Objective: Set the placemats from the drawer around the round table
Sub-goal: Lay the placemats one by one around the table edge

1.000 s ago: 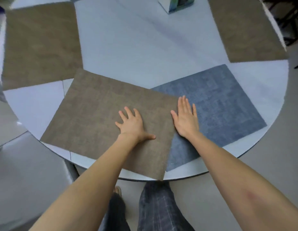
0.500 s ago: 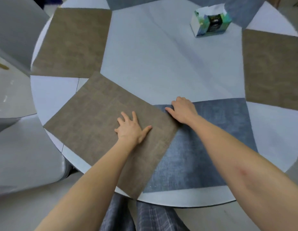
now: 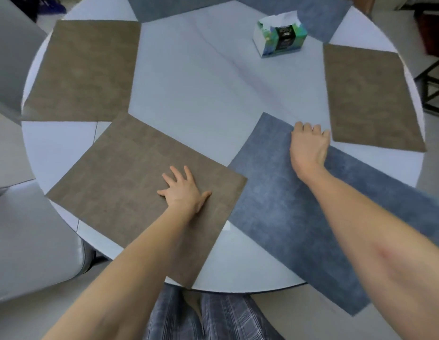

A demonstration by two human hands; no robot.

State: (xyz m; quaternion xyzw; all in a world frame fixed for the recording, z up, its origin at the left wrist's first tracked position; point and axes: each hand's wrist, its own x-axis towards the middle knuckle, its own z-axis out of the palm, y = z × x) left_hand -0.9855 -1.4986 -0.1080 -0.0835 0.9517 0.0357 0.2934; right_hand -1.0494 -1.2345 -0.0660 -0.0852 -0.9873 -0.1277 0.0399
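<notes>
I see the left hand (image 3: 182, 192) lying flat, fingers spread, on the near brown placemat (image 3: 130, 182) on the round tabletop (image 3: 201, 94). The right hand (image 3: 309, 146) has its grip curled over the far edge of the blue placemat (image 3: 282, 212), which overhangs the tabletop edge beside the brown one.

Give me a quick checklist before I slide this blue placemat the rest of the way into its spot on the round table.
1. Right hand grips the near blue placemat at its far edge: ok.
2. Left hand flat on the near brown placemat, pinning it: ok.
3. Blue placemat fully on the round table: not ok, its near corner overhangs.
4. Clear of the right brown placemat: cannot tell, the hand hides the gap.
5. Tissue box out of the path: ok.
</notes>
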